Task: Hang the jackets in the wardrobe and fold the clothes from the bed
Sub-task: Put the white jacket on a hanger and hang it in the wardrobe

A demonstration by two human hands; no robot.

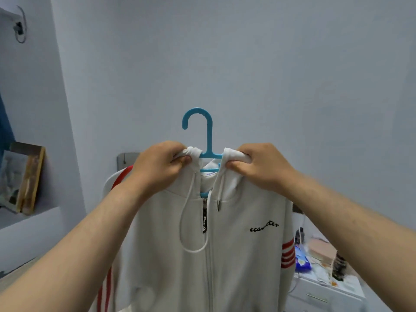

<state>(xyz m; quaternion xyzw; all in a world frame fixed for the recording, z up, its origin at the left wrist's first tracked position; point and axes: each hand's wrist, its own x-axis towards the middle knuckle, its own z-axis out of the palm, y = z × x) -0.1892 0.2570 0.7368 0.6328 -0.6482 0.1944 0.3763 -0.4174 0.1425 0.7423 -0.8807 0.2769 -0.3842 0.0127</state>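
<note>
A white zip-up hooded jacket (pixel 236 255) with red sleeve stripes and black script on the chest hangs on a blue plastic hanger (pixel 208 140), held up in front of a pale wall. My left hand (pixel 157 165) grips the left side of the collar and the hanger's shoulder. My right hand (pixel 258 165) grips the right side of the collar the same way. The hanger's hook stands free above both hands. The zip is closed and white drawstrings dangle down the front. The wardrobe and the bed are out of sight.
A framed picture (pixel 20 179) leans in a wall niche at the left. A white unit (pixel 326 282) at the lower right carries a blue packet (pixel 302 261), papers and small items. A wall fitting (pixel 19 25) sits at the top left.
</note>
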